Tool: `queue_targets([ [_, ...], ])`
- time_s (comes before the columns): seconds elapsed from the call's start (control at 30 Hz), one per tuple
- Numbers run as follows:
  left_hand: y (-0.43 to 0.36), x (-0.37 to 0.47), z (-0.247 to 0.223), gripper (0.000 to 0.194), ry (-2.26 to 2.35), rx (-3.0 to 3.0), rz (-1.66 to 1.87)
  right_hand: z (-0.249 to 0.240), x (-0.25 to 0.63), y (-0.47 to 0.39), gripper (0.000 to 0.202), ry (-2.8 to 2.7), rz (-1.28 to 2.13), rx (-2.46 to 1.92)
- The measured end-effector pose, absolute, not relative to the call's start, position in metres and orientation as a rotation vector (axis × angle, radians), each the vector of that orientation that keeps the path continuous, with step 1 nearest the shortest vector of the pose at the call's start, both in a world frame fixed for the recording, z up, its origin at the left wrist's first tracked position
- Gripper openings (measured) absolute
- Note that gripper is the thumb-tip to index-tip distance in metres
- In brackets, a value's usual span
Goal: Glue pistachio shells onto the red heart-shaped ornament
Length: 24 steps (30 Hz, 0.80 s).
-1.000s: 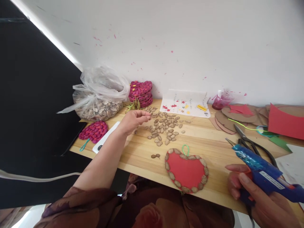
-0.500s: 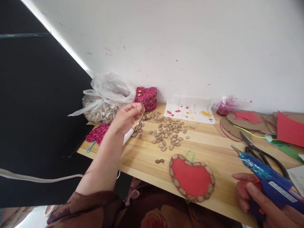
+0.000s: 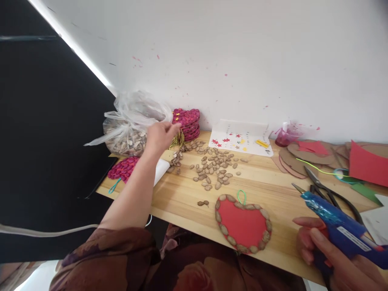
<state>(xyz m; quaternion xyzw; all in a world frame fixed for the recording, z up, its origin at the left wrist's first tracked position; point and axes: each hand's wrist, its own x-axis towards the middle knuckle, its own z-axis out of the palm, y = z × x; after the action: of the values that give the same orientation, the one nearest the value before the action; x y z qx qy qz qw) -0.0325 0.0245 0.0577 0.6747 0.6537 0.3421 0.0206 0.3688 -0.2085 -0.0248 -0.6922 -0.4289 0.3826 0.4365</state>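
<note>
Standing near left hand (image 3: 161,137): plastic bag (image 3: 125,139).

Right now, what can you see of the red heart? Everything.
The heart has a smooth, matte red face, like card or felt, edged with brown nut shells. A green loop rises from its notch. It lies flat by the near edge of the wooden table, its middle bare. Neither the left hand nor the right hand touches it.

Two hands (image 3: 161,138), one glue gun (image 3: 336,220), one red heart (image 3: 241,222), one plastic bag (image 3: 125,139)
</note>
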Motion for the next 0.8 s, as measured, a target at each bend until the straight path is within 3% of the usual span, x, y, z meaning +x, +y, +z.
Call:
queue_targets([
  [0.13, 0.020, -0.009, 0.034, 0.027, 1.836, 2.340, 0.612, -0.030, 0.373, -0.213, 0.041, -1.018, 1.105, -1.651],
  [0.47, 0.029, -0.008, 0.004, 0.033, 1.861, 2.436, 0.383, -0.029, 0.372, -0.214, 0.040, -0.995, 1.132, -1.630],
  [0.8, 0.020, 0.000, 0.007, 0.034, 1.724, 2.444, 0.334, -0.031, 0.377, -0.215, 0.042, -0.975, 1.149, -1.650],
])
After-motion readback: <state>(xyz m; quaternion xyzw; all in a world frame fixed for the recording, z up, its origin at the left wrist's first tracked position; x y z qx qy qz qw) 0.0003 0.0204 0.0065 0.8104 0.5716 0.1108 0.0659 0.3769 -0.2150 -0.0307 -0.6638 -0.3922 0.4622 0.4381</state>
